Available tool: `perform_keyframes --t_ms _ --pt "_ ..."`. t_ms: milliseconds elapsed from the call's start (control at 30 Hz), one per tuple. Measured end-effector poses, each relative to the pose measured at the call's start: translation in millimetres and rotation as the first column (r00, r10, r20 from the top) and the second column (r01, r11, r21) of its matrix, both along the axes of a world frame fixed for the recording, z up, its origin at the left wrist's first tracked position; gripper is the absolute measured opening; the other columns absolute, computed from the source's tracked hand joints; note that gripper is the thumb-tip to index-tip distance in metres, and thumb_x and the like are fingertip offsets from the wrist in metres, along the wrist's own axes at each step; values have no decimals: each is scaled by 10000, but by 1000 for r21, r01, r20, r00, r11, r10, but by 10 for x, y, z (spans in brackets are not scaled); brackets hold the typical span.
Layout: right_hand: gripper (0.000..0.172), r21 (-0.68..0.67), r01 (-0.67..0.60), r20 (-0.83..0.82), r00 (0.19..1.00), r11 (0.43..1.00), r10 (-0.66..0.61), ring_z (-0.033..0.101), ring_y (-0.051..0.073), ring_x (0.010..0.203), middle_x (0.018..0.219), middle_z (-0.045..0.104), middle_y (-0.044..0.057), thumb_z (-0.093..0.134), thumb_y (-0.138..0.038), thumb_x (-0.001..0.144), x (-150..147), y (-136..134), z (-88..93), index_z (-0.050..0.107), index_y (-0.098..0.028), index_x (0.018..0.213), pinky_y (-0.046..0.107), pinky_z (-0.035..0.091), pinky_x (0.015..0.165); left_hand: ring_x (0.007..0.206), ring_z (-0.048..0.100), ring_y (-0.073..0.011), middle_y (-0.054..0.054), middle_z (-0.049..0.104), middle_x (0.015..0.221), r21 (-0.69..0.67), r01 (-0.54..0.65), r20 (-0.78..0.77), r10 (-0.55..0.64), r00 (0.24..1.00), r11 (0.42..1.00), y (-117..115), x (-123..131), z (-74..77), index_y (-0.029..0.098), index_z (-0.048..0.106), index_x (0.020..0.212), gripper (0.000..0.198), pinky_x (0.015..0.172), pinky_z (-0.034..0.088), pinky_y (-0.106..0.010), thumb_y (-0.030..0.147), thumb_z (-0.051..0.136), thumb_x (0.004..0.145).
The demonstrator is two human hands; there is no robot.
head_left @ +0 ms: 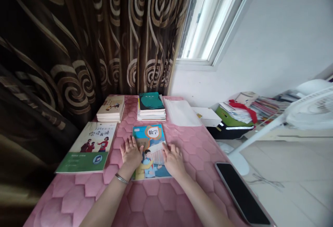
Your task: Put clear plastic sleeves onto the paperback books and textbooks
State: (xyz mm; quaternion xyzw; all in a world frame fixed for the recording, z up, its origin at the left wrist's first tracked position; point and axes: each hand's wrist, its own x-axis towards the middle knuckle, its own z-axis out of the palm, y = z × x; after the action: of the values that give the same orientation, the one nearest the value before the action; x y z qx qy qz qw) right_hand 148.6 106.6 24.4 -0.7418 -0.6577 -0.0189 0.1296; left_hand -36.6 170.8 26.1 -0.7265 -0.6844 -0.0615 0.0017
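A blue textbook with a cartoon child on its cover lies flat on the pink table cover. My left hand rests over the book's left edge, its fingers spread and pointing away from me. On the right edge lies my right hand, fingers apart and slightly bent, the fingertips touching the cover. Neither hand is closed around anything. A larger green and white book lies to the left of my left hand.
Behind are a stack of small books, a stack with a teal book on top, and white sheets. A black phone lies at the right edge. Beyond stand a white box and a fan.
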Motion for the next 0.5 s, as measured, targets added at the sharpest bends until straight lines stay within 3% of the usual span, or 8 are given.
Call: perform_keyframes --t_ms 167,267,367,500 --pt "455 -59 18 12 1000 998 -18 434 285 1126 1437 400 108 321 -322 944 -8 -96 44 457 -260 1374 398 390 832 1414 182 -320 -178 205 1535 50 60 42 -62 997 997 -31 -21 46 63 262 1456 637 1106 100 -611 433 237 937" --pt "471 -101 -3 1 1000 995 3 413 290 1159 1459 387 102 310 -314 944 4 -82 81 441 -224 1387 406 385 851 1435 118 -286 -125 214 1543 95 210 8 -212 977 973 -119 159 137 128 352 1433 550 1128 0 -577 339 269 932" --pt "472 -133 -33 -2 999 991 33 411 285 1177 1457 401 95 303 -297 943 27 -55 96 440 -207 1386 403 381 869 1431 152 -259 -122 287 1519 -19 420 57 -419 906 907 -262 424 128 135 353 1436 572 1157 49 -500 390 293 927" --pt "472 -132 -45 5 999 990 46 421 286 1201 1474 386 77 289 -301 949 75 -67 73 434 -210 1389 426 380 890 1437 104 -257 -139 159 1552 -37 540 126 -532 837 841 -410 578 5 119 242 1473 622 1161 110 -459 433 263 936"
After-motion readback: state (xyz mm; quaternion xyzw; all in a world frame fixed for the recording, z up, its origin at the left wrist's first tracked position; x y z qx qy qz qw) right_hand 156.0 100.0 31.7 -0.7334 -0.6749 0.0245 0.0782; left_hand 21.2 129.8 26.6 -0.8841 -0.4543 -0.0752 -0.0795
